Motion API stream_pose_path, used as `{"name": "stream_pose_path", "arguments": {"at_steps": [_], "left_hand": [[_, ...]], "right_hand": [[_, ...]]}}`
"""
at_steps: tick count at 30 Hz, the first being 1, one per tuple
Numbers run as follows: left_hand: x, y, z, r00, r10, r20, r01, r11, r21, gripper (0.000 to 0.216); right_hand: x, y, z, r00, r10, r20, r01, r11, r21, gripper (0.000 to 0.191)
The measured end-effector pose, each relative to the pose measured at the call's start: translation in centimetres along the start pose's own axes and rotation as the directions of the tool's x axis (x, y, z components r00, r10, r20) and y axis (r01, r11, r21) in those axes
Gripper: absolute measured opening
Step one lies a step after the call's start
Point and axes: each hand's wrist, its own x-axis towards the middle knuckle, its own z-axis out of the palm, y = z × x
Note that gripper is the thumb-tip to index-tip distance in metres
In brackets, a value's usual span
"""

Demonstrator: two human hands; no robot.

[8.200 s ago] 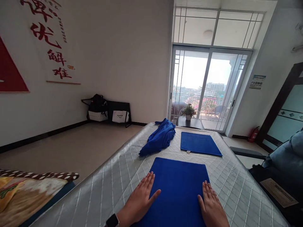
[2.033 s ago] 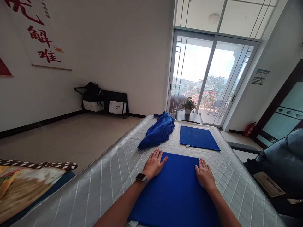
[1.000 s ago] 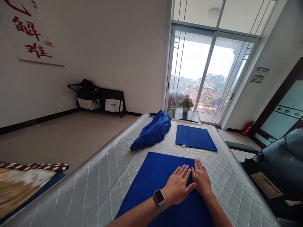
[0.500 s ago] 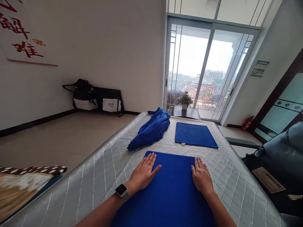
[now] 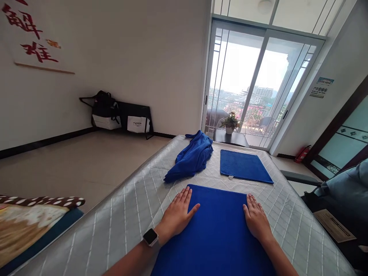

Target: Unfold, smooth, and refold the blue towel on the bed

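1. While both palms press flat, the blue towel point(image 5: 217, 226) lies spread on the quilted mattress point(image 5: 129, 218).
2. Left hand point(image 5: 178, 214), fingers straight and close together, covers its left edge.
3. Right hand point(image 5: 255, 220) does likewise on the right edge.
4. Beyond lie a crumpled towel point(image 5: 191, 156) and a folded towel point(image 5: 244, 170).

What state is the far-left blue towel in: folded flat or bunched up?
Bunched up. The far-left blue towel lies in a rumpled, creased heap on the mattress, unlike the flat towel beside it.
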Motion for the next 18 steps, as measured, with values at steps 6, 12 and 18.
{"name": "stream_pose_path", "arguments": {"at_steps": [6,12,18], "left_hand": [[0.0,0.5,-0.3,1.000,-0.022,-0.012,0.022,0.999,-0.025,0.082],[0.0,0.2,0.2,0.999,-0.001,-0.053,-0.001,0.999,-0.035,0.079],[-0.1,0.4,-0.4,0.999,-0.010,-0.035,0.009,1.000,-0.028,0.081]], "right_hand": [[-0.2,-0.5,-0.5,1.000,0.008,-0.007,-0.008,1.000,-0.025,0.064],[-0.6,-1.3,-1.7,1.000,0.021,0.013,-0.020,0.996,-0.084,0.062],[-3.2,-1.8,-1.7,1.000,-0.010,0.009,0.011,0.997,-0.073,0.064]]}}
